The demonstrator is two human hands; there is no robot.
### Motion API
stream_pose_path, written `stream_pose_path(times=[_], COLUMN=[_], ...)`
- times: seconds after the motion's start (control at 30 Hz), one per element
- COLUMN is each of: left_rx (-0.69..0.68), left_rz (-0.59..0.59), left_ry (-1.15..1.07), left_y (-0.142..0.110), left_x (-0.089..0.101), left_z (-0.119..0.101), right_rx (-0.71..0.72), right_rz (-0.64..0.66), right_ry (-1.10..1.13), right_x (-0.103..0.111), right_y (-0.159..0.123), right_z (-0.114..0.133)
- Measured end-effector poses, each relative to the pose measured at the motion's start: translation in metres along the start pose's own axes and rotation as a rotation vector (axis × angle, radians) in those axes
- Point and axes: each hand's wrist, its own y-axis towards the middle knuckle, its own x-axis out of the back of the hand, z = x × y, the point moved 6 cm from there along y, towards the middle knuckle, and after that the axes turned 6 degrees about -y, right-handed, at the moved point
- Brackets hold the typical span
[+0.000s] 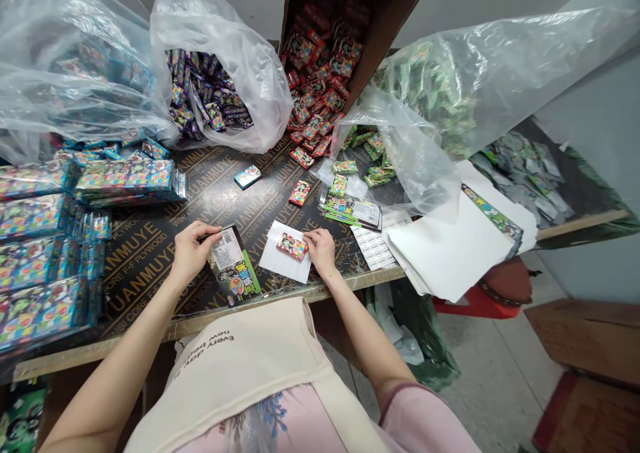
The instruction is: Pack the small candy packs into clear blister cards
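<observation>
Our left grip point(191, 253) is clamped on the corner of a printed card packet point(235, 273) on the plywood table point(145, 266). Our right grip point(320, 252) touches a small red packet point(292, 246) on white paper point(273, 258), though we cannot tell if it is clamped.

Two hands at 6 o'clock: one left hand point(193, 253), one right hand point(320, 252). Between them, one card pack point(233, 266) and one red packet point(293, 246). At 12 o'clock: two loose packets point(299, 192), one cardboard carton point(385, 13), at least three clear plastic bags point(260, 86).
</observation>
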Motion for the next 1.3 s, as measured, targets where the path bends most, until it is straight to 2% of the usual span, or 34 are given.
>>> stream_pose_path(times=[0.27,0.37,0.43,0.5,0.57,0.7,0.77,0.83,0.93,1.07,1.2,1.3], left_rx=[0.017,0.074,0.075,0.017,-0.049,-0.084,-0.063,-0.028,0.017,0.025,-0.02,-0.027], left_rz=[-0.001,-0.005,-0.005,0.026,0.079,0.128,0.121,0.104,0.064,0.043,0.028,-0.04], left_ry=[-0.007,-0.014,-0.014,-0.017,-0.019,0.024,0.006,-0.045,-0.106,-0.116,-0.093,-0.061], left_y=[0.0,-0.002,-0.003,-0.003,-0.003,-0.005,-0.006,-0.008,-0.009,-0.01,-0.012,-0.014], left_x=[-0.001,-0.005,-0.008,-0.012,-0.015,-0.011,-0.008,-0.007,-0.006,-0.006,-0.006,-0.006], left_z=[-0.003,-0.007,-0.013,-0.024,-0.034,-0.043,-0.041,-0.036,-0.03,-0.03,-0.037,-0.041], right_rx=[-0.021,-0.084,-0.108,-0.069,0.022,0.227,0.291,0.326,0.356,0.378,0.401,0.417], right_rz=[0.035,0.086,0.093,0.094,0.179,0.566,0.753,0.883,0.976,1.069,1.079,1.066], right_ry=[-0.03,0.063,0.151,0.282,0.482,0.746,0.765,0.744,0.688,0.662,0.617,0.612], right_x=[0.004,0.013,0.024,0.039,0.048,0.046,0.035,0.024,0.011,0.005,0.006,0.005], right_y=[-0.001,0.01,0.023,0.04,0.056,0.068,0.067,0.066,0.07,0.074,0.077,0.078], right_z=[0.005,0.004,0.013,0.038,0.077,0.164,0.193,0.209,0.217,0.223,0.226,0.226])
